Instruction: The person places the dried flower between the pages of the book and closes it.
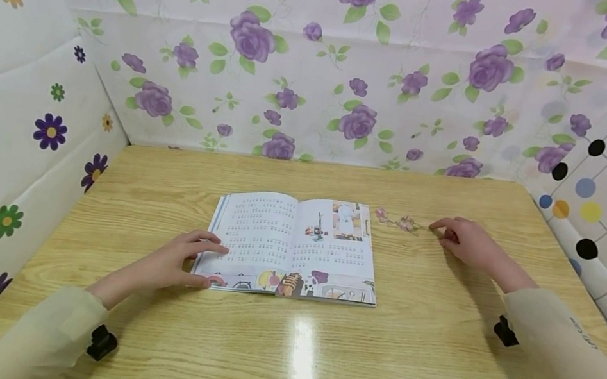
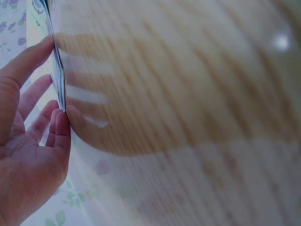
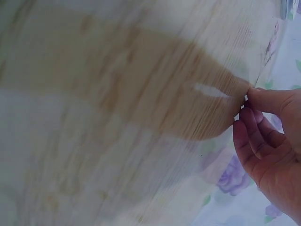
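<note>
An open picture book (image 1: 263, 229) lies on the wooden table, printed text and coloured drawings on both pages. My left hand (image 1: 177, 262) rests at its lower left corner, fingertips on the left page and thumb along the bottom edge. In the left wrist view, the fingers (image 2: 35, 96) are loosely spread against the book's edge (image 2: 60, 80). To the right of the book lies a thin sprig of pink flowers (image 1: 405, 223). My right hand (image 1: 462, 238) pinches the end of its stem low over the table; the thumb (image 3: 268, 100) hides part of the grip in the right wrist view.
The wooden table (image 1: 233, 361) carries a bright light reflection near the front. Behind it hangs a white cloth (image 1: 305, 92) with purple roses. Patterned cloths also line the left and right sides. A small black device (image 1: 102, 342) is worn under each wrist.
</note>
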`<state>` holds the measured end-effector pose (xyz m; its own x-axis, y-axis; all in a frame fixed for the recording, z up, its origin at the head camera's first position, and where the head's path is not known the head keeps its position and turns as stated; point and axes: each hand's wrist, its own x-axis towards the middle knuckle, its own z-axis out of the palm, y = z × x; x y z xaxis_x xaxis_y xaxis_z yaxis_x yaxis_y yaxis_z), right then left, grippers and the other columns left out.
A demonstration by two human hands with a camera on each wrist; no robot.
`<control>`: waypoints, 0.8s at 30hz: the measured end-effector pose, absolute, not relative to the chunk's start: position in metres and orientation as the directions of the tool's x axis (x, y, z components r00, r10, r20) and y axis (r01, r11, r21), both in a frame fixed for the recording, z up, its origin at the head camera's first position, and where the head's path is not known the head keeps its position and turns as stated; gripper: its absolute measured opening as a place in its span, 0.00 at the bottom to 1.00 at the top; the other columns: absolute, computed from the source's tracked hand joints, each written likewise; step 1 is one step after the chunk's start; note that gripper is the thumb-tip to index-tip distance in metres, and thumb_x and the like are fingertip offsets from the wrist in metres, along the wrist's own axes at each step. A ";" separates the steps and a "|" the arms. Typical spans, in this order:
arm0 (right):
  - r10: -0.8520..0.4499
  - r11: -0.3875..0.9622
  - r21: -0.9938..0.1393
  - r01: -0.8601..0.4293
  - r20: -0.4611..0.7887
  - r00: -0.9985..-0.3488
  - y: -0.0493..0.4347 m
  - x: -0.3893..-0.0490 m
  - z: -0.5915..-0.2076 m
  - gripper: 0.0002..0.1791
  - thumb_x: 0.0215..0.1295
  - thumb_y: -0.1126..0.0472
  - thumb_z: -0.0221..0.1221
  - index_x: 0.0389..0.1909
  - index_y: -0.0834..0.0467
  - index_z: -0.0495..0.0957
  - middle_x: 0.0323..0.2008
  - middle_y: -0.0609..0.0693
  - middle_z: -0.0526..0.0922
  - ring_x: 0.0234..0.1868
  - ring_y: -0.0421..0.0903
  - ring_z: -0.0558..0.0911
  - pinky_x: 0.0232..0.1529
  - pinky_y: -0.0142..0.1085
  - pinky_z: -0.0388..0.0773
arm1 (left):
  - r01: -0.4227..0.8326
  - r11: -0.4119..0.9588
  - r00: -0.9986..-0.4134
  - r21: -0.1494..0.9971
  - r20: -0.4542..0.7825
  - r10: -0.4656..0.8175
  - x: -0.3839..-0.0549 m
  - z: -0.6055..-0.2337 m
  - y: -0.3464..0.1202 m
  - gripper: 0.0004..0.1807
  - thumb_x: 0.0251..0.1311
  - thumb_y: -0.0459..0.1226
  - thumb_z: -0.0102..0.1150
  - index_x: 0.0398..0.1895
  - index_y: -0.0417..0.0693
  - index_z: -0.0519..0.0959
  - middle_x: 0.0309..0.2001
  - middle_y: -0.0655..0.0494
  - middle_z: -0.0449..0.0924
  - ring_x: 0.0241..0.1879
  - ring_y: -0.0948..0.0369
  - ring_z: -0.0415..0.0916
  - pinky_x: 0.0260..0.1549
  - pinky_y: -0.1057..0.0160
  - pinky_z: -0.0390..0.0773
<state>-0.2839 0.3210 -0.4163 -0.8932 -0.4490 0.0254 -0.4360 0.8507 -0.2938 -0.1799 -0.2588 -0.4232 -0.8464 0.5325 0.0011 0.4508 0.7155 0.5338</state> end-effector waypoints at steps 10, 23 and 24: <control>-0.392 0.870 -0.298 -0.393 0.067 -0.918 0.318 -0.286 -0.415 0.12 0.66 0.70 0.59 0.50 0.66 0.82 0.32 0.56 0.81 0.29 0.45 0.74 0.32 0.39 0.72 | 0.469 0.707 -0.839 0.530 0.016 0.544 -0.180 -0.423 -0.259 0.30 0.55 0.43 0.72 0.64 0.53 0.76 0.65 0.47 0.69 0.63 0.46 0.67 0.54 0.51 0.75; -0.378 0.862 -0.302 -0.407 0.153 -0.913 0.321 -0.284 -0.408 0.11 0.67 0.71 0.58 0.47 0.65 0.84 0.35 0.59 0.82 0.31 0.48 0.76 0.33 0.41 0.74 | 0.465 0.713 -0.842 0.525 0.014 0.539 -0.180 -0.425 -0.260 0.30 0.55 0.43 0.72 0.63 0.55 0.76 0.65 0.48 0.69 0.63 0.47 0.67 0.53 0.53 0.74; -0.380 0.860 -0.301 -0.411 0.158 -0.911 0.321 -0.284 -0.408 0.11 0.67 0.71 0.58 0.47 0.65 0.84 0.35 0.59 0.82 0.32 0.48 0.77 0.34 0.41 0.75 | 0.463 0.714 -0.843 0.525 0.012 0.538 -0.180 -0.424 -0.260 0.30 0.55 0.43 0.72 0.64 0.55 0.76 0.65 0.48 0.69 0.63 0.47 0.67 0.53 0.52 0.75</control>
